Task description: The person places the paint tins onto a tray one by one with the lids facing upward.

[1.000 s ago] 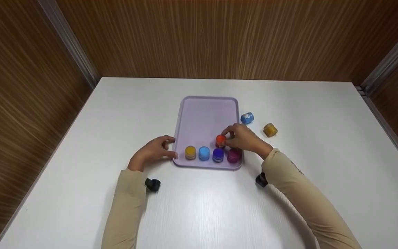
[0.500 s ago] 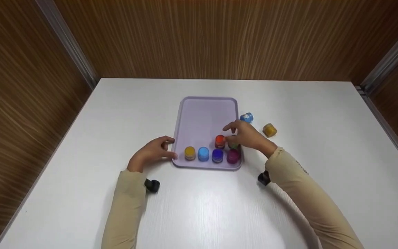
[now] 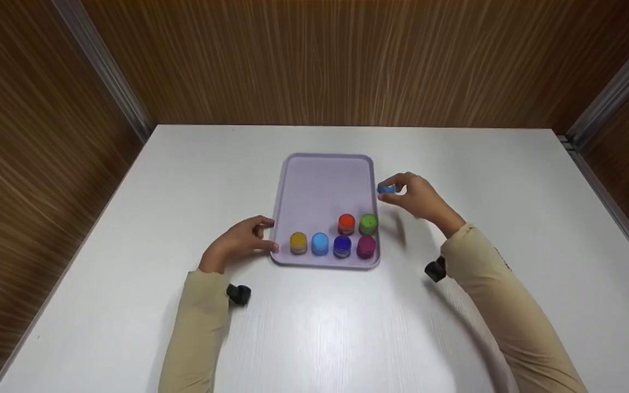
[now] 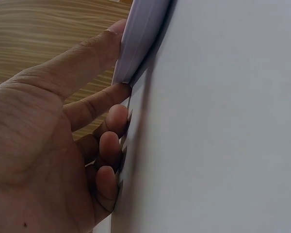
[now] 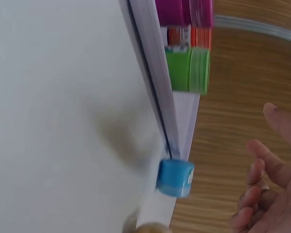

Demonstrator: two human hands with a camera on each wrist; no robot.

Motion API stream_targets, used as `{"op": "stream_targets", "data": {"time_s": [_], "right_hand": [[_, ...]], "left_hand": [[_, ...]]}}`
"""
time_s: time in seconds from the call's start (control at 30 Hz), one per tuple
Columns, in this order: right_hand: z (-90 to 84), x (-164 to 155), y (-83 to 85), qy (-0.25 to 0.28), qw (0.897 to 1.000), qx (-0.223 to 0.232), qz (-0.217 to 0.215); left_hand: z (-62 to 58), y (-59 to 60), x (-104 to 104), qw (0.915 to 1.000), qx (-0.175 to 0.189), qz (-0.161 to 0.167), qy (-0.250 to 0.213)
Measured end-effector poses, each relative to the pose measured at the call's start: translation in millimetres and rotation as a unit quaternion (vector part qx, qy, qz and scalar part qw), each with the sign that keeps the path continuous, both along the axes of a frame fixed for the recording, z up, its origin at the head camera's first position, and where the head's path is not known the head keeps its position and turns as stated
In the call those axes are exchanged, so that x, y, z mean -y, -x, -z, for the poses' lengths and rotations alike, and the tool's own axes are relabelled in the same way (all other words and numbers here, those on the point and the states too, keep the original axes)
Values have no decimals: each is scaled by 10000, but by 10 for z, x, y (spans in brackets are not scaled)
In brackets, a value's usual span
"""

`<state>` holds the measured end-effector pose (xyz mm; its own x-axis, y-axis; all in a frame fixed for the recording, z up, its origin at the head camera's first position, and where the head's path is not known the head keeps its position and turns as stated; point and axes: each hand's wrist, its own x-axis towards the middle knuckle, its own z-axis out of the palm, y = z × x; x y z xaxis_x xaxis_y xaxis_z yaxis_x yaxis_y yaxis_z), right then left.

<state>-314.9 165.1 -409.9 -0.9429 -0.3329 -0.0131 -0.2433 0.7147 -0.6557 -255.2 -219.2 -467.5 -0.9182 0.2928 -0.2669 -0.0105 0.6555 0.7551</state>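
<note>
Jars point(image 3: 342, 246) number six on the tray point(image 3: 327, 185), blue jar point(image 5: 175, 177) and amber jar point(image 5: 153, 228) seemingly remaining, right hand point(image 3: 422, 198) empty with fingers parted, left hand point(image 3: 238, 240) loosely touching the tray.

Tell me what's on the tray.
On the tray, a yellow jar, light blue jar, dark blue jar and purple jar line the near edge; a red jar and green jar stand behind the last two. The floor beneath them is covered, unseen.
</note>
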Motion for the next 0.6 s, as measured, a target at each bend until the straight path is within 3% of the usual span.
{"op": "stream_targets", "data": {"time_s": [0.2,0.43,0.6], "right_hand": [[-1,-242,82,-157,9981,251,548],[32,-508,152,-434,9887,970,1060],[73,-635,158,-816,9827,1192,1155]], "left_hand": [[9,-5,14,10000,-23,26,-53],[-3,-13,-7,10000,14,-13,-77],[-7,-16,-8,10000,-45,47,15]]}}
